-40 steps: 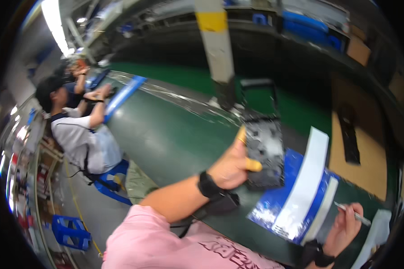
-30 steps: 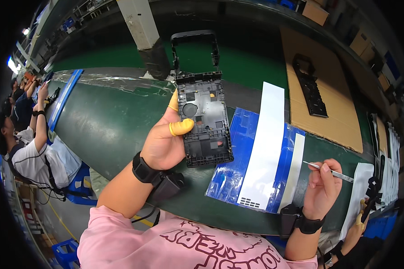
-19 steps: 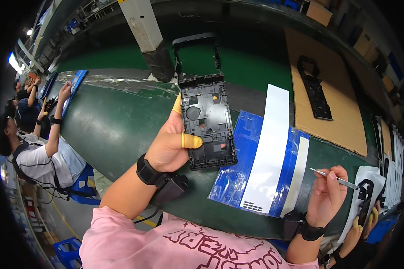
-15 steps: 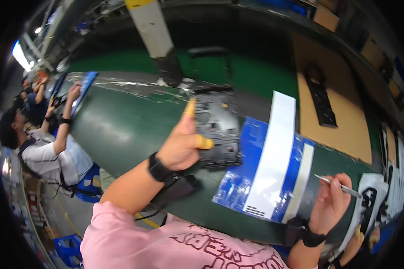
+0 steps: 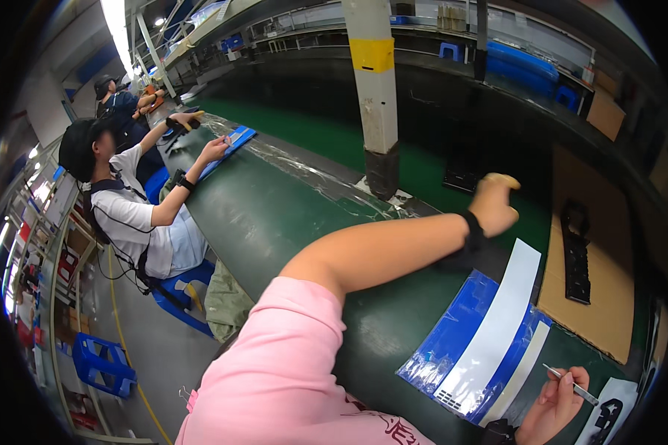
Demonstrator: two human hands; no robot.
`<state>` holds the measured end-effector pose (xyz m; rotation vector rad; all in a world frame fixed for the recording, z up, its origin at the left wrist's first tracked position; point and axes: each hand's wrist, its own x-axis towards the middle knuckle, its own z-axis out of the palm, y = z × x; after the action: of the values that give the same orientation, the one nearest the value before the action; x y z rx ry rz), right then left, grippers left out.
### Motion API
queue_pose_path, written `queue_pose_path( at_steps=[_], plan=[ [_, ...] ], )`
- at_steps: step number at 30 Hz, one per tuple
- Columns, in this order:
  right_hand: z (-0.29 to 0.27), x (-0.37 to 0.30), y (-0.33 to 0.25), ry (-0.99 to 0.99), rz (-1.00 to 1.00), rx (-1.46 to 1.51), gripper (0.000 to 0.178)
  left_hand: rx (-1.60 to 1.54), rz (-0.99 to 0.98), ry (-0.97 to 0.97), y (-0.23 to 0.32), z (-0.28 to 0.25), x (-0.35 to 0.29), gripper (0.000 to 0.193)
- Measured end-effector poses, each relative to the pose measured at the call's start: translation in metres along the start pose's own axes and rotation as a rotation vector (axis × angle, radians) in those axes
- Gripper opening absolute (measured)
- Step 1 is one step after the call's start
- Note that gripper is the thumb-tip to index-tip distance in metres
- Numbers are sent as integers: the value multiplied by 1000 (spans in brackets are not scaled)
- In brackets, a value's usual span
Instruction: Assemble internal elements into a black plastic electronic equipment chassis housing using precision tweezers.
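My left arm stretches out over the far edge of the bench, and my left hand [image 5: 493, 206] is open, with yellow finger cots on its fingers. Just beyond and left of it, a flat black plastic part [image 5: 459, 179] lies on the dark green surface; its far side blends into the dark. At the lower right, my right hand [image 5: 558, 406] pinches silver tweezers [image 5: 573, 383], tips pointing up and left. Left of that hand, a long white strip [image 5: 493, 326] and a narrower cream strip [image 5: 522, 371] rest on a blue plastic-covered sheet [image 5: 441, 326].
A cardboard sheet [image 5: 601, 297] at right bears a long black part [image 5: 576, 259]. Beyond the bench rises a white and yellow pillar [image 5: 375, 96]. A co-worker [image 5: 137, 200] sits at left by the green bench [image 5: 282, 215]. A blue stool [image 5: 104, 363] stands on the floor.
My left hand has let go of the black plastic part and moved far to the right. The part now lies beyond the bench. The view has swung; my right hand still holds the tweezers.
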<state>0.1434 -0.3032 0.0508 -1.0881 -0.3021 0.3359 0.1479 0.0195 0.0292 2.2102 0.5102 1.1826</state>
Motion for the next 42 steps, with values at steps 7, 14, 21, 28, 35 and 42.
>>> queue_pose_path(
  at_steps=[7, 14, 21, 28, 35, 42],
  plan=[
    [-5, -6, -4, 1, -122, -102, 9, -253, 121, -295, 91, 43, -3, 39],
    [2, -20, -11, 23, -240, -82, 10, -256, 181, -380, 110, 60, -17, 38],
    [-8, -30, -13, -179, -326, -5, 14, -248, 153, -374, 103, 58, -21, 38],
    [-11, -30, -21, -169, -353, -39, 14, -253, 187, -368, 110, 55, -24, 37],
    [-14, -16, -34, -160, -496, -57, 18, 24, 230, -557, 66, 29, 16, 31],
    [-36, -2, -22, 8, -328, -23, 16, 329, 111, -419, 72, 118, 71, 42]
  ],
)
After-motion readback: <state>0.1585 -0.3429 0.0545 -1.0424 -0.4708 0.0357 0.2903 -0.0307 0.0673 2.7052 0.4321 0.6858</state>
